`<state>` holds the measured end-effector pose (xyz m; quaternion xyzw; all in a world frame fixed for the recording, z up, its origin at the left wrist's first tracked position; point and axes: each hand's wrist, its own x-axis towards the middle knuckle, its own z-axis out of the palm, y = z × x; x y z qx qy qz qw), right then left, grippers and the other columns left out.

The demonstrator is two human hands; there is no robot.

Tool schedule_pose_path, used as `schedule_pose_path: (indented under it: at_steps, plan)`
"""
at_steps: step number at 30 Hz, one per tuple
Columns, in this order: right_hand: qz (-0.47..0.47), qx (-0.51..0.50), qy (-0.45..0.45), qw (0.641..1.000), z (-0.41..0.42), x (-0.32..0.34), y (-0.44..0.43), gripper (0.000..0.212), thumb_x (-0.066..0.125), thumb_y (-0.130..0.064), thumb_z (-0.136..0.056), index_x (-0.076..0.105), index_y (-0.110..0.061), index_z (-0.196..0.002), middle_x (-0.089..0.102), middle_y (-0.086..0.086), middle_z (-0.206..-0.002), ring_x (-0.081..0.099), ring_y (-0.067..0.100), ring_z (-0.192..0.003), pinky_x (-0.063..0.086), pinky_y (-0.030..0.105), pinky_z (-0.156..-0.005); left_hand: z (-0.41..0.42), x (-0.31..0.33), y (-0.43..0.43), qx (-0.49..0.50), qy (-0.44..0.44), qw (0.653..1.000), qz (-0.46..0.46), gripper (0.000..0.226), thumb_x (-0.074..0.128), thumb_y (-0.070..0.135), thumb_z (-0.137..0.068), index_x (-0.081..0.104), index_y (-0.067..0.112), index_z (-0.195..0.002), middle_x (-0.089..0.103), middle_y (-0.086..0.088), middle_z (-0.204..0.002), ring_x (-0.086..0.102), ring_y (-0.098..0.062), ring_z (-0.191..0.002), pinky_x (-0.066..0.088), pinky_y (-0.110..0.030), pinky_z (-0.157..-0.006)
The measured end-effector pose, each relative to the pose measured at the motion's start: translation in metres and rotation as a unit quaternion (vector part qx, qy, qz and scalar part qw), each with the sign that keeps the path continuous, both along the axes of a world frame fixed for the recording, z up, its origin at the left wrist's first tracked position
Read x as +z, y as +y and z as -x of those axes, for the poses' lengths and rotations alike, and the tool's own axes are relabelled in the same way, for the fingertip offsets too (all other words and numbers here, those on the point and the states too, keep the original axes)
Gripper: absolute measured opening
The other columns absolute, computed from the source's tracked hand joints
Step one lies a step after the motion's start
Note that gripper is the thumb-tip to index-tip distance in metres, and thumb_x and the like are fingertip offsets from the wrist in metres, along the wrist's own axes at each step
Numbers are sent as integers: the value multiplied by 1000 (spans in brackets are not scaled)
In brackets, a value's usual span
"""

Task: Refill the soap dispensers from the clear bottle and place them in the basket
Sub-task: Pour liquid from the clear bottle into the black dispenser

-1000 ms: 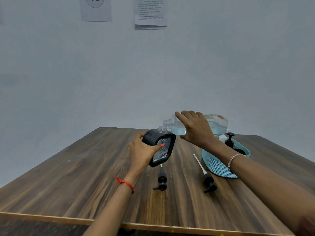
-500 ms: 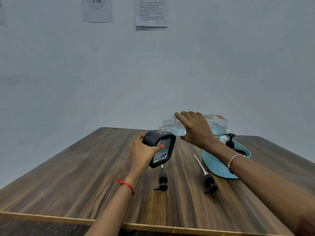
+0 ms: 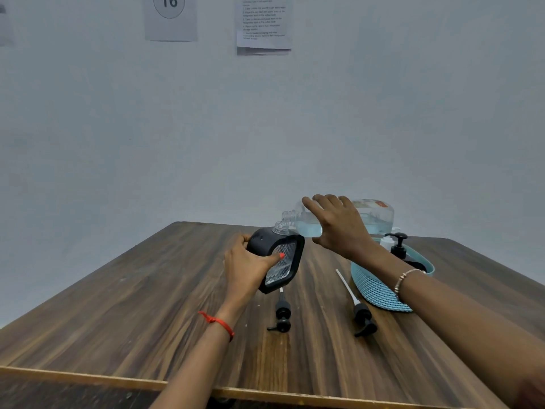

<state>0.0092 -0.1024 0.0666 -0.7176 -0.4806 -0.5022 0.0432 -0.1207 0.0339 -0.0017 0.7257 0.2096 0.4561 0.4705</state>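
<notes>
My left hand (image 3: 246,265) grips a black soap dispenser (image 3: 278,259) with a clear patterned front, tilted to the right above the table. My right hand (image 3: 339,228) holds the clear bottle (image 3: 374,218) on its side, pale blue liquid inside, its threaded mouth touching the dispenser's open neck. Two black pump heads lie loose on the table: one pump (image 3: 281,318) below the dispenser, the other pump (image 3: 361,315) beside the basket. The teal woven basket (image 3: 374,286) at the right holds a black pump dispenser (image 3: 399,246) and a white bottle (image 3: 387,242).
The wooden table (image 3: 147,305) has its front edge close to me and a pale wall right behind its far edge. Two paper sheets hang on the wall, one marked 16 (image 3: 170,16).
Both hands hold almost the same pose; the bottle stays tipped against the dispenser's neck. The view has shifted very slightly.
</notes>
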Motion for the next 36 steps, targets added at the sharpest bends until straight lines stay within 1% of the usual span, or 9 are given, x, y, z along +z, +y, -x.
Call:
schedule_pose_path:
  at_steps: [4, 15, 22, 27, 32, 36]
  plan:
    - [-3, 3, -2, 1000, 1, 0, 0, 90, 90, -19, -39, 42, -14, -115, 66, 14, -99, 64, 34, -84, 52, 47, -74, 1, 0, 0, -1, 2, 1000, 0, 49, 88, 23, -53, 55, 17, -88, 69, 0, -88, 63, -11, -76, 38, -11, -53]
    - [0, -2, -4, 1000, 2, 0, -1, 90, 90, -20, -39, 42, -14, -115, 67, 15, -99, 64, 35, -85, 52, 48, -75, 0, -3, 1, 5, 0, 1000, 0, 52, 89, 26, -51, 57, 17, -90, 70, 0, -88, 66, -16, -81, 51, -29, -67]
    - [2, -5, -2, 1000, 2, 0, -1, 89, 90, -20, -41, 42, -14, -115, 66, 15, -100, 64, 35, -85, 52, 48, -75, 1, -3, 1, 7, 1, 1000, -2, 52, 89, 26, -51, 57, 17, -91, 70, 0, -88, 66, -16, -81, 52, -29, -68]
    - [7, -9, -1, 1000, 2, -1, 0, 88, 89, -20, -42, 41, -14, -115, 66, 14, -100, 63, 35, -86, 51, 47, -76, 2, -3, 0, 6, -3, 1000, 2, 51, 89, 26, -52, 57, 16, -90, 70, 0, -87, 65, -15, -79, 49, -25, -64]
    - [5, -10, -2, 1000, 2, -2, 0, 86, 88, -20, -43, 42, -15, -115, 66, 14, -100, 63, 35, -86, 52, 47, -76, 2, -3, 0, 8, -5, 1000, 5, 50, 89, 24, -51, 57, 17, -88, 70, -1, -88, 66, -16, -81, 48, -26, -66]
    - [3, -5, -1, 1000, 1, -3, 1, 86, 88, -20, -43, 42, -15, -115, 66, 14, -100, 63, 35, -86, 52, 48, -75, 2, -3, 0, 7, -3, 1000, 4, 49, 89, 25, -51, 56, 19, -86, 70, -1, -87, 66, -17, -80, 51, -29, -67]
